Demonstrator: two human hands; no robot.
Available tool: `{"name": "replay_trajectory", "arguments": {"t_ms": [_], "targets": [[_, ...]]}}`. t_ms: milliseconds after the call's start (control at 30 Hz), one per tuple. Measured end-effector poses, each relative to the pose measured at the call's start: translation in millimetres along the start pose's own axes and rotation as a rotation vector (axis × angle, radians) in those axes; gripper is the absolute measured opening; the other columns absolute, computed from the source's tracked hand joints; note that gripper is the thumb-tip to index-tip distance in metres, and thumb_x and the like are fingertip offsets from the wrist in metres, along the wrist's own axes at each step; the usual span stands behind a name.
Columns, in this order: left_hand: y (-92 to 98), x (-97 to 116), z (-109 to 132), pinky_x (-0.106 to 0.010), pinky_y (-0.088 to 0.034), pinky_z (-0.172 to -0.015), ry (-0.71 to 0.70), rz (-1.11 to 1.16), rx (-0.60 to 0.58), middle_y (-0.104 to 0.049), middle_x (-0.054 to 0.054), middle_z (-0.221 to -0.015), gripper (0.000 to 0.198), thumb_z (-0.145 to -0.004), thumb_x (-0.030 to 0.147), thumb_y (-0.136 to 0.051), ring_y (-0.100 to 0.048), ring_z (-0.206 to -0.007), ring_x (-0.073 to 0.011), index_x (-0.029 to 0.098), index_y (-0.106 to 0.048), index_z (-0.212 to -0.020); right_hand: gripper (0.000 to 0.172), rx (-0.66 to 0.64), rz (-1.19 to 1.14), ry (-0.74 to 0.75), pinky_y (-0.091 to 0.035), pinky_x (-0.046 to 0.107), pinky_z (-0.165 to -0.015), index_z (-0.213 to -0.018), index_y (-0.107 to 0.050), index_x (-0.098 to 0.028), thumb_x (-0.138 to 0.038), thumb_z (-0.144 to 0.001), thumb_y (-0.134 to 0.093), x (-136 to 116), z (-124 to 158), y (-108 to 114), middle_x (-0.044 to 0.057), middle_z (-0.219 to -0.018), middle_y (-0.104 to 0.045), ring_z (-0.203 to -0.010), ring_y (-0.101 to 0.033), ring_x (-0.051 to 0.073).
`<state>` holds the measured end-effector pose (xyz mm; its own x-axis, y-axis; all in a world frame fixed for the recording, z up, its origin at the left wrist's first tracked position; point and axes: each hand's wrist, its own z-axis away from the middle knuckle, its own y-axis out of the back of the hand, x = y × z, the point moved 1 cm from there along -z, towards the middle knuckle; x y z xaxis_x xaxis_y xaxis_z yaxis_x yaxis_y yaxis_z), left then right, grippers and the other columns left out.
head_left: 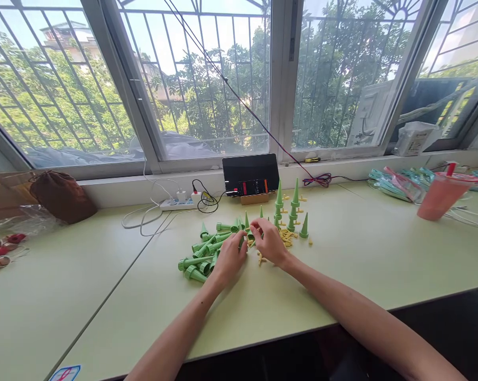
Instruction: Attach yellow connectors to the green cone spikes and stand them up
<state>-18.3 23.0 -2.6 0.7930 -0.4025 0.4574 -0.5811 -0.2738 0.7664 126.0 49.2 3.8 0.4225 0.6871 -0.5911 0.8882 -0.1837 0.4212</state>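
Note:
Over the middle of the table, my left hand [231, 256] is closed around a green plastic watering spike [241, 226], mostly hidden by the fingers. Just right of it, my right hand [269, 241] pinches a small yellow plastic valve [248, 228] against the spike; whether the two are joined I cannot tell. A pile of green spikes [199, 259] with ribbed caps lies beside and beyond my left hand. Loose yellow valves [288, 238] lie beyond my right hand. Behind them, stacked green spikes [293, 209] stand point up, with yellow valves sticking out of their sides.
A black tablet [250, 172] leans at the back, beside a white power strip [179, 202] with cables. A pink cup [441, 196] stands at right near plastic packets [393, 182]. A brown pouch [62, 198] sits at left. The table's front edge [258, 341] runs below my forearms.

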Motion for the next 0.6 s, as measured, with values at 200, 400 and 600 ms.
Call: {"name": "replay_trajectory", "arguments": {"t_ms": [200, 400, 600], "targets": [[2.5, -0.6, -2.0, -0.032, -0.048, -0.079, 0.06, 0.075, 0.083, -0.065, -0.008, -0.098, 0.024, -0.088, 0.021, -0.043, -0.062, -0.084, -0.0192, 0.018, -0.058, -0.106, 0.02, 0.005, 0.0, -0.027, -0.04, 0.026, -0.066, -0.088, -0.054, -0.018, -0.027, -0.096, -0.038, -0.6, 0.3, 1.1, 0.004, -0.08, -0.059, -0.071, -0.053, 0.016], [3.4, -2.0, -3.1, -0.034, -0.051, -0.08, 0.102, 0.137, 0.147, -0.062, -0.008, -0.107, 0.024, -0.089, 0.023, -0.042, -0.062, -0.089, -0.0193, 0.019, -0.056, -0.108, 0.018, -0.014, -0.006, -0.053, -0.038, 0.026, -0.064, -0.088, -0.052, -0.018, -0.026, -0.096, -0.037, 1.1, 1.5, 0.5, 0.003, -0.078, -0.059, -0.067, -0.052, 0.016], [1.4, -3.9, -3.2, -0.036, -0.052, -0.082, 0.096, 0.164, 0.177, -0.06, -0.008, -0.11, 0.025, -0.09, 0.023, -0.04, -0.06, -0.095, -0.0205, 0.02, -0.055, -0.11, 0.016, -0.024, 0.033, -0.044, -0.039, 0.026, -0.066, -0.086, -0.052, -0.019, -0.023, -0.094, -0.038, 3.4, 1.5, -1.3, 0.004, -0.079, -0.059, -0.071, -0.053, 0.017]]}}
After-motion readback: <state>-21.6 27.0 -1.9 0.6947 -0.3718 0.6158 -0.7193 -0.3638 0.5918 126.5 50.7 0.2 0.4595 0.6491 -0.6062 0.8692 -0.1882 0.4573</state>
